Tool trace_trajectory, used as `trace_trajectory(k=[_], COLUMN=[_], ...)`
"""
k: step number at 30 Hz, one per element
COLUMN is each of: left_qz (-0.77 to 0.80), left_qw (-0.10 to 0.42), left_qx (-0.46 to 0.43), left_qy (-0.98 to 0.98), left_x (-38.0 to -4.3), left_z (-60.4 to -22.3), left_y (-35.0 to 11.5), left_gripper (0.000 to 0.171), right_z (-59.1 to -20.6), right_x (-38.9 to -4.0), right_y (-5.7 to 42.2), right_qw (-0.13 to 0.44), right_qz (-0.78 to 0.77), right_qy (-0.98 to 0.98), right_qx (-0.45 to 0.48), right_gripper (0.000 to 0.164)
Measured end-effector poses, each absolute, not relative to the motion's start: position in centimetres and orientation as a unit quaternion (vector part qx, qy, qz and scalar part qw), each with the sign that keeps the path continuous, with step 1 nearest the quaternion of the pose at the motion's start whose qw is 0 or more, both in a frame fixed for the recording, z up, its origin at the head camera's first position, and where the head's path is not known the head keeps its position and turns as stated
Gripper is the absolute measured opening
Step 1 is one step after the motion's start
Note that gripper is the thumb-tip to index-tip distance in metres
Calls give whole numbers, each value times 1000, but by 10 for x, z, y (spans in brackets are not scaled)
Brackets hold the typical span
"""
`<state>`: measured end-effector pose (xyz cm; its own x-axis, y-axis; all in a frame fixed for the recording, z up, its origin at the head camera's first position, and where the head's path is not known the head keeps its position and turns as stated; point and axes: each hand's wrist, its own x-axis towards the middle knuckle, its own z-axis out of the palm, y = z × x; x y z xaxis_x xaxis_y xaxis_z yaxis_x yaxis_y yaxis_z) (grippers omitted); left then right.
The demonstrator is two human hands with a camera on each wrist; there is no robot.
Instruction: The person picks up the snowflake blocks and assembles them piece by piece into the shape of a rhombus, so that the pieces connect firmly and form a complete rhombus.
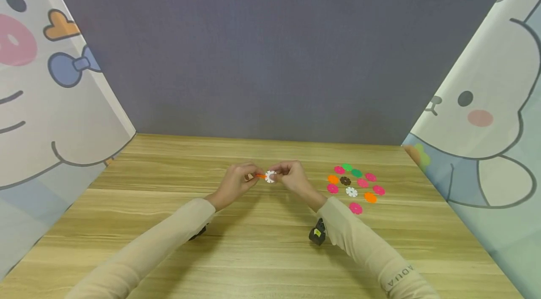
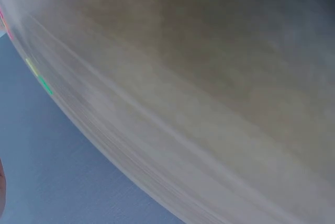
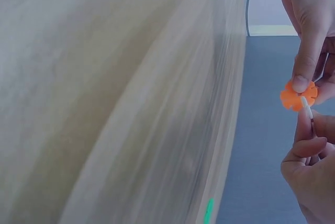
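Observation:
My left hand (image 1: 238, 181) pinches an orange notched disc (image 3: 290, 97), which looks edge-on in the head view. Between the thumb and fingers of my right hand (image 1: 294, 179) is a white notched disc (image 1: 269, 177), facing the head camera. Both discs meet at their edges, in front of my chest and over the wooden table. In the right wrist view, the white disc's thin edge overlaps the orange one near its middle. Only a sliver of fingertip shows at the edge of the left wrist view.
On the table (image 1: 253, 261) to the right lie several loose notched discs: pink (image 1: 356, 208), orange (image 1: 370, 197), white (image 1: 351, 192), brown (image 1: 345, 180) and green (image 1: 357, 173). A dark grey panel (image 1: 270, 55) stands behind, with cartoon-printed panels on both sides. Black devices (image 1: 318, 233) hang at the wrists.

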<state>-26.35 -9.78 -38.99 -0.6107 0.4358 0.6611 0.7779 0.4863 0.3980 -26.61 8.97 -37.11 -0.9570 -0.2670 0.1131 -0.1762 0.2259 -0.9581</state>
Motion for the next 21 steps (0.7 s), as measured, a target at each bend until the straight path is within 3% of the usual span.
trace_trajectory(k=[21], left_qz=[-308], left_qw=[270], left_qx=[-378], left_qy=[-830], left_x=[-261], left_z=[-388], left_y=[-99], left_gripper=[21], right_z=[-378], right_x=[-262], right_y=[82], right_qw=[47], right_qz=[-650], right_qy=[753], right_qx=[-90], right_gripper=[20])
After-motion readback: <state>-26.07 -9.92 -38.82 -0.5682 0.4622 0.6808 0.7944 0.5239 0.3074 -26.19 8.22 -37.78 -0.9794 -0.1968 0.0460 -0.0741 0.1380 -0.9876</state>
